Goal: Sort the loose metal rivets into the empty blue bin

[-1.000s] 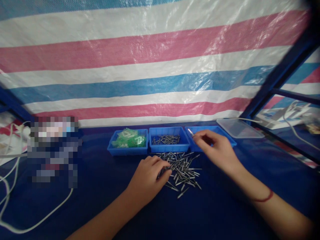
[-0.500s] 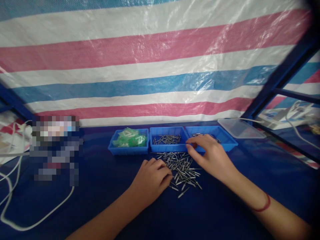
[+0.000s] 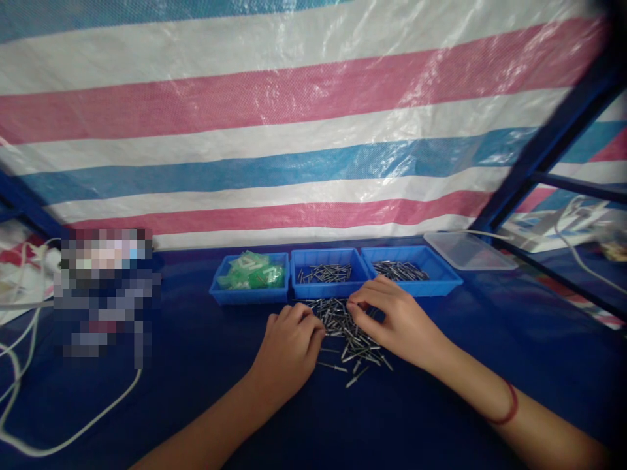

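A heap of blind rivets [image 3: 360,343], silver with thin stems, lies loose on the blue table. At its left edge is my left hand [image 3: 294,339], fingers curled down and closed; whatever they hold is hidden. My right hand [image 3: 394,316] reaches over the heap's upper right side, thumb and fingertips pinched together, and what is between them is too small to make out. Behind the heap stand the middle blue bin [image 3: 326,291] and the right blue bin [image 3: 431,288], both with rivets inside. To their left, a left blue bin [image 3: 252,297] holds green-tinted plastic bags [image 3: 255,269].
A clear plastic lid [image 3: 470,252] lies behind the right bin. White cables [image 3: 73,447] loop across the table at left, near a blurred-out patch. A striped plastic sheet [image 3: 274,137] hangs behind, between dark blue frame posts [image 3: 543,140].
My right hand has come from over the right bin down and left to the rivet heap, uncovering that bin's rivets. My left hand has shifted slightly left and up.
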`<state>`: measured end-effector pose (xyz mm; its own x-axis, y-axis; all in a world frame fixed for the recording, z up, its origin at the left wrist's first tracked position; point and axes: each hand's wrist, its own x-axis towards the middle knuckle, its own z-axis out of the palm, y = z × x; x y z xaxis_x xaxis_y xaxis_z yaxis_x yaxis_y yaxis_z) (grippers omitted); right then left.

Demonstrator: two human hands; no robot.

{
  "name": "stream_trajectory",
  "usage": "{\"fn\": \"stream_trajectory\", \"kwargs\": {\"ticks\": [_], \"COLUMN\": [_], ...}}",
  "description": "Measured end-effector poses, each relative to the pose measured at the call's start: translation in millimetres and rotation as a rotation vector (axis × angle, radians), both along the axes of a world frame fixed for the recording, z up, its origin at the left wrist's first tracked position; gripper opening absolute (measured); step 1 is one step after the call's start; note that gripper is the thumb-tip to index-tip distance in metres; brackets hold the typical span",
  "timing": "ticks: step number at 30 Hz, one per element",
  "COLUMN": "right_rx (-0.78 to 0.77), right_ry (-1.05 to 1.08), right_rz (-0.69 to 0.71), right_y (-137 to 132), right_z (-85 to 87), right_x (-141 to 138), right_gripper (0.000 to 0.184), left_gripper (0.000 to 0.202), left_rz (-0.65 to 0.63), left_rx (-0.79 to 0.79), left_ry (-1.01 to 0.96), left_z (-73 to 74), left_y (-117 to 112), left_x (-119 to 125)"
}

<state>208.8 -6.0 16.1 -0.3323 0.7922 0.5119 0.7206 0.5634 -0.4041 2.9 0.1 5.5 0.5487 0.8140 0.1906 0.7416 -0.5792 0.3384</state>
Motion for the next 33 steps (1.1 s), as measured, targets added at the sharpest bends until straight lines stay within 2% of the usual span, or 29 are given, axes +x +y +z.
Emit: {"fn": "stream_trajectory", "kwargs": {"ticks": [2, 5, 8, 15, 24, 33], "right_rx": [-0.017, -0.045, -0.08, -0.139, -0.205, -0.216], "right_ry": [0.03, 0.092, 0.197, 0.404, 0.466, 0.485], "right_rz": [0.027, 0.081, 0.139, 0.152, 0.138, 0.106], "right_y": [-1.2, -2.7, -2.9, -1.7, -5.5, -7.8], "right_z": [1.7, 2.3, -0.2, -7.2, -7.9, -6.8], "right_x": [-0.6, -2.7, -6.0, -11.2, -17.0, -17.7], "right_gripper": [0.005, 0.015, 0.009, 0.006, 0.007, 0.006], "left_gripper": [0.018, 0.016, 0.015, 0.015, 0.016, 0.013], "left_rz": [0.03, 0.046, 0.039, 0.024, -0.001, -0.094], "left_rx": [0.004, 0.001, -0.039, -0.161, -0.22, -0.13], "left_ry": [-0.07, -0.248, -0.405, -0.581, -0.605, -0.51], "left_z": [-1.1, -2.4, -3.2, -3.6, -3.2, -2.5], "left_y": [3.3, 7.4, 7.5, 1.9, 1.3, -2.2], "left_x": [-1.4, -2.9, -2.2, 3.9, 5.6, 5.1]}}
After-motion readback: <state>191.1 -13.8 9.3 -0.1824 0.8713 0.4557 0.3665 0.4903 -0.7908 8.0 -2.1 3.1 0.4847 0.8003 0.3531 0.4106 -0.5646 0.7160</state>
